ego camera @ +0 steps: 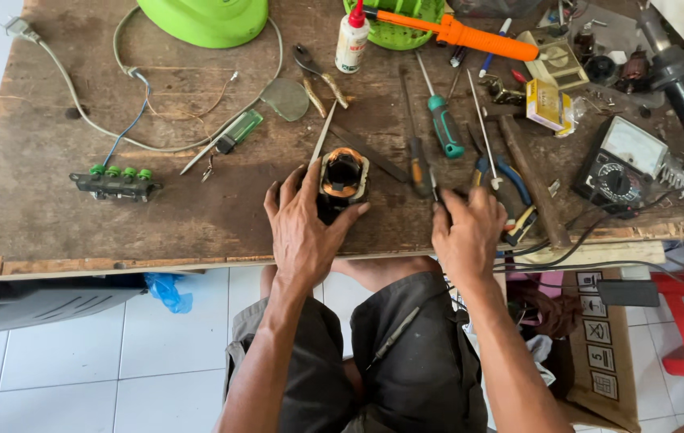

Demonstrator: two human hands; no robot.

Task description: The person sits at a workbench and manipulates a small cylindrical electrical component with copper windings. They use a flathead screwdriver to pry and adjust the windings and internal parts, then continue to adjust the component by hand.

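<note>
On the left of the bench [53, 216] I see a switch block [115, 184] with green buttons, and near it a grey cable [77, 104]. My left hand [303, 228] is wrapped around a small motor [343, 178] with copper winding, which stands near the front edge, in the middle. My right hand [466, 232] lies curled on a dark tool; I cannot tell if it grips. Behind it lie screwdrivers [443, 124], further right a multimeter [623, 164].

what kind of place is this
Probably a small home repair bench for electrical appliances. The left hand steadies a small motor with copper windings on a worn wooden table, amid scattered screwdrivers and a multimeter.
</note>
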